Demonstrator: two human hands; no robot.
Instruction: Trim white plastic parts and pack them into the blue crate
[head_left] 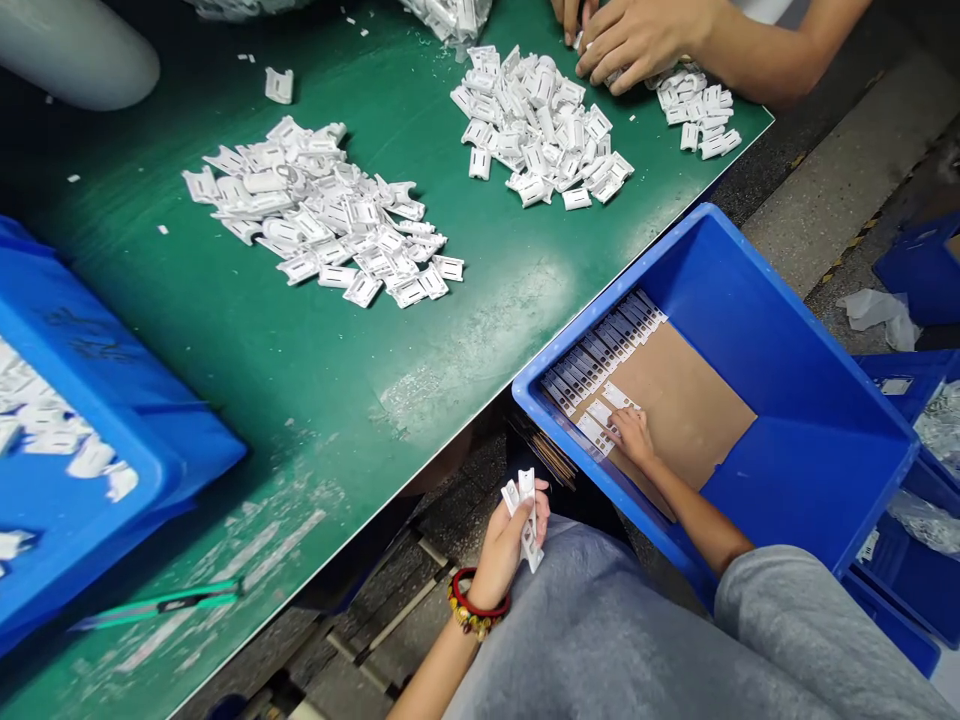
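Note:
My left hand (508,540) hovers over my lap below the table edge, holding a few small white plastic clips (525,505). My right hand (628,434) reaches down into a large blue bin (787,330) beside the table. Its fingers rest on white clips (604,418) laid flat on a brown cardboard sheet (686,400). Along the bin's near wall runs a neat row of clips (600,350).
Two loose piles of white clips (330,215) (536,125) lie on the green table (315,370). Another person's hands (637,35) work at a smaller pile (701,110) at the far edge. A blue bin (90,430) with clips sits left. A green-handled tool (161,603) lies near the front.

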